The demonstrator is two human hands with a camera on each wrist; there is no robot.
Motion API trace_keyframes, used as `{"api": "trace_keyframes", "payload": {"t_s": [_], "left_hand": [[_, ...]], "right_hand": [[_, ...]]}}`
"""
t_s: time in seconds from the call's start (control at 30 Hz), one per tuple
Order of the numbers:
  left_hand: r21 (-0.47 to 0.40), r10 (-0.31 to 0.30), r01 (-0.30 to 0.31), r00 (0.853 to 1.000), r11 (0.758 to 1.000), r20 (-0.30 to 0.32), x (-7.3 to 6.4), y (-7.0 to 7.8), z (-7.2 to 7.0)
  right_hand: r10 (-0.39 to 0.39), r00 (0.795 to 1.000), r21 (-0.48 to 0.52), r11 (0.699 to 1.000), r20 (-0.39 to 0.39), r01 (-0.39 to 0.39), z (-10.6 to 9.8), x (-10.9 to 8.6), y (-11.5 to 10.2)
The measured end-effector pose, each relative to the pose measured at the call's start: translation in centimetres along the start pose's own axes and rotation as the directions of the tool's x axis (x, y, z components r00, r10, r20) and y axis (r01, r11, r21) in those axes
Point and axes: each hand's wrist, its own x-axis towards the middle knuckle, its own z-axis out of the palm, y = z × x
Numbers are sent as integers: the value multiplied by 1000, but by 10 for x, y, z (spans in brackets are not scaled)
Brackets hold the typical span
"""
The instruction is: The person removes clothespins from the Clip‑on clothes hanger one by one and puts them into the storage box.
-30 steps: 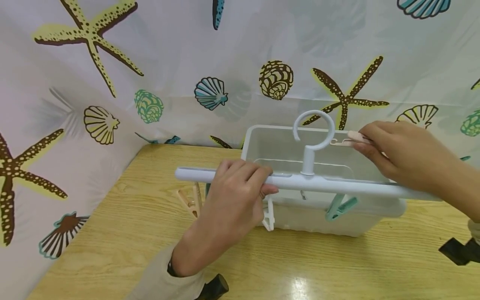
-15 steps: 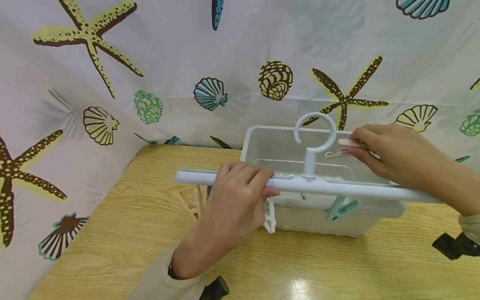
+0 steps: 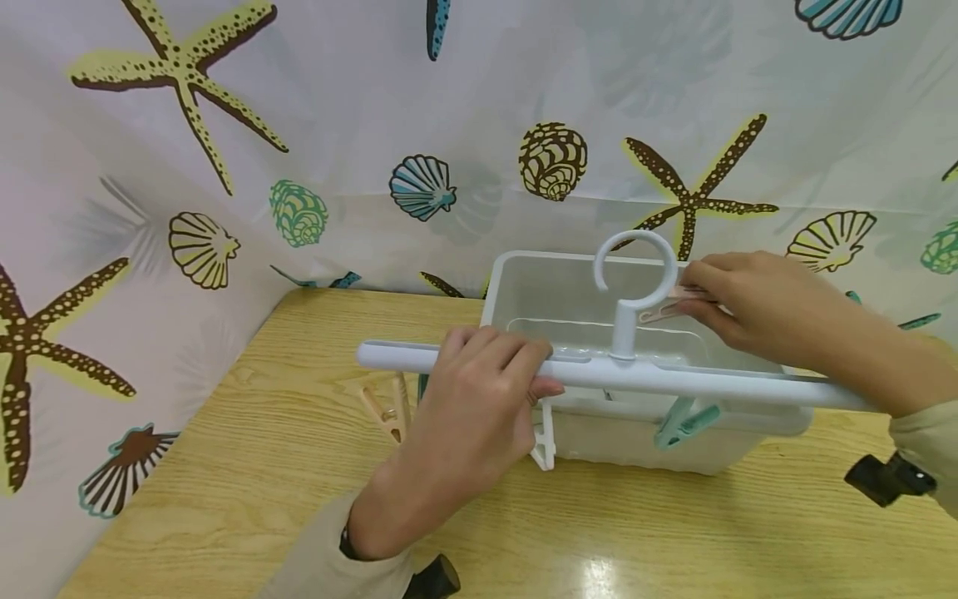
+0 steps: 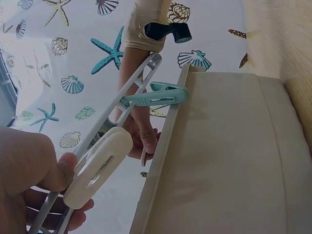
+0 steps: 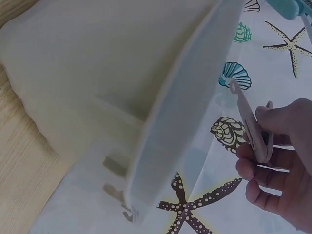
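My left hand [image 3: 475, 408] grips the bar of a pale blue-white plastic hanger [image 3: 748, 384], left of its hook. Several clothespins hang from the bar: a beige one [image 3: 389, 413] left of the hand, a white one [image 4: 100, 168] just beside its fingers, and a teal one [image 3: 684, 424] further right. Behind the left hand, another greenish one is mostly hidden. My right hand [image 3: 763, 304] pinches a pale pink clothespin [image 5: 254, 130] between thumb and fingers, behind the bar and to the right of the hook. That pin is apart from the bar.
A translucent white bin [image 3: 644, 453] stands under and behind the hanger on the wooden table [image 3: 224, 499]. Close behind it hangs a white curtain [image 3: 337, 108] printed with starfish and shells.
My right hand has moved left and slightly down with the pink clothespin, nearer the hook. The hanger has shifted slightly down and to the right, still in my left hand.
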Motion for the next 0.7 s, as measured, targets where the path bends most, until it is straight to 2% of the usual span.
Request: {"api": "trace_keyframes", "payload": {"t_s": [0.2, 0.37, 0.53, 0.7], "left_hand": [[3, -7, 7, 1000, 1000, 1, -1, -1, 1], [12, -15, 14, 1000, 1000, 15, -2, -2, 2], [8, -17, 17, 1000, 1000, 23, -3, -3, 3], [1, -19, 19, 999, 1000, 25, -3, -5, 2]], "right_hand": [[-14, 998, 28, 1000, 69, 13, 8, 7, 0], [2, 991, 43, 999, 133, -8, 13, 11, 0], [-9, 989, 52, 999, 149, 2, 17, 12, -1], [12, 982, 38, 999, 189, -20, 18, 12, -1]]}}
